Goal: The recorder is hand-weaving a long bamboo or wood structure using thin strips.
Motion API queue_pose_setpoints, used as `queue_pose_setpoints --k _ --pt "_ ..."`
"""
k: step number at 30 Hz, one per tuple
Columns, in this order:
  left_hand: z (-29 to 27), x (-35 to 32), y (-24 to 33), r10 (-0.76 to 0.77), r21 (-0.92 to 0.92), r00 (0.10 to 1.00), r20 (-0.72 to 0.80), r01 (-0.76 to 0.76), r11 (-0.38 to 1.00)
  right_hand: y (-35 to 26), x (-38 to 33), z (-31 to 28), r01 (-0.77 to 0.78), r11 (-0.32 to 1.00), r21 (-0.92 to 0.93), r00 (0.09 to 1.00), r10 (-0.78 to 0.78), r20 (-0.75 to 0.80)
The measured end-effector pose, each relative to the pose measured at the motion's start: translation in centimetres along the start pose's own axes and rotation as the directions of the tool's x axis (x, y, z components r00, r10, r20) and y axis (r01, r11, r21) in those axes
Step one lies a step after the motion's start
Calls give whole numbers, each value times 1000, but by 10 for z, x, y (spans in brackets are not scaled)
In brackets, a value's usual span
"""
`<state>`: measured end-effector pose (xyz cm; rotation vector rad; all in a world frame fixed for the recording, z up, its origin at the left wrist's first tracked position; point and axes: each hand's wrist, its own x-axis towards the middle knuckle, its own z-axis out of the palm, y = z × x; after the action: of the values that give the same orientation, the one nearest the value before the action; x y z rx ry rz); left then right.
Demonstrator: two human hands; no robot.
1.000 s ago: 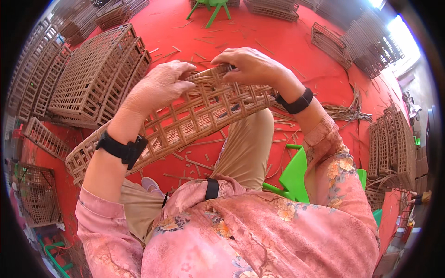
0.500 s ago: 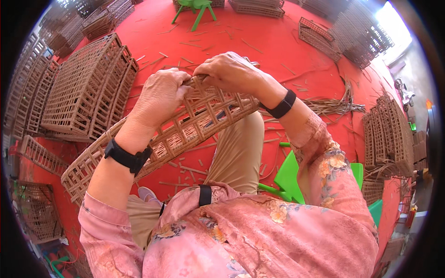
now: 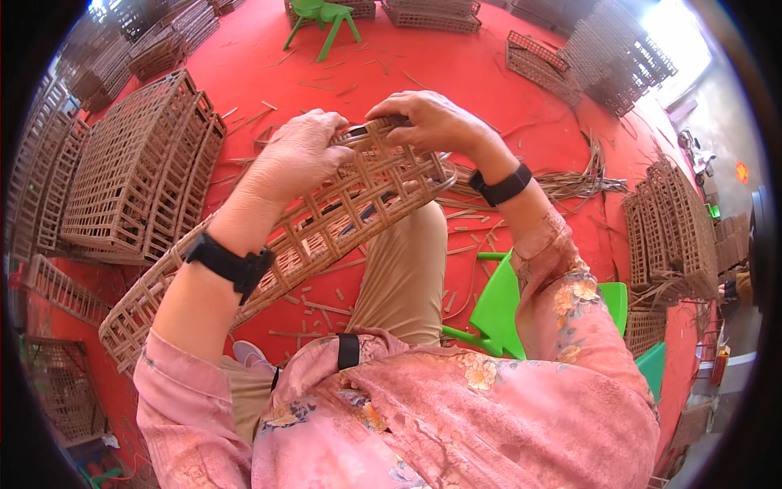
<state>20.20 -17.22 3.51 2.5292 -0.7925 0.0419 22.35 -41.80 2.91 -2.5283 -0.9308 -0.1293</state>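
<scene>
A brown open-weave basket (image 3: pixel 326 241) lies slanted across my lap, its long side running from lower left to upper right. My left hand (image 3: pixel 303 155) is closed over its upper edge, with the thumb on the near side. To the right, my right hand (image 3: pixel 436 122) grips the same edge near the corner, fingers curled over the top. Between the two hands a short stretch of rim shows, with a dark strip along it. My fingertips on the far side are hidden. Pale slats show through the basket's lattice.
Stacked woven baskets (image 3: pixel 130 167) stand at the left, and another stack (image 3: pixel 672 232) at the right. Cut strips litter the red floor (image 3: pixel 244 49); a bundle of long strips (image 3: pixel 570 181) lies beyond my right forearm. A green chair (image 3: pixel 498 310) is beside me, a green stool (image 3: pixel 322 16) farther off.
My hands have moved apart along the rim, baring a stretch of it between them. The basket has turned slightly, and the whole view has shifted a little.
</scene>
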Motion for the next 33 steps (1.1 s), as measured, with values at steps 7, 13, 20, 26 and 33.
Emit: queue_pose_setpoints --k 7,13,20,26,33 --pt "13 12 10 0 168 1000 0 0 986 11 3 18 84 993 -88 989 -94 -114" --pt "20 18 10 46 206 996 -80 -28 978 9 10 2 -21 998 61 1000 21 15" --pt "10 23 8 1 48 997 -76 2 999 19 9 -6 -152 953 261 981 113 159" --pt "12 31 19 -7 53 996 -92 12 999 42 -24 -13 -283 803 525 958 263 115" --pt "36 63 35 45 64 999 -2 -45 997 46 -25 -6 -93 881 464 996 88 33"
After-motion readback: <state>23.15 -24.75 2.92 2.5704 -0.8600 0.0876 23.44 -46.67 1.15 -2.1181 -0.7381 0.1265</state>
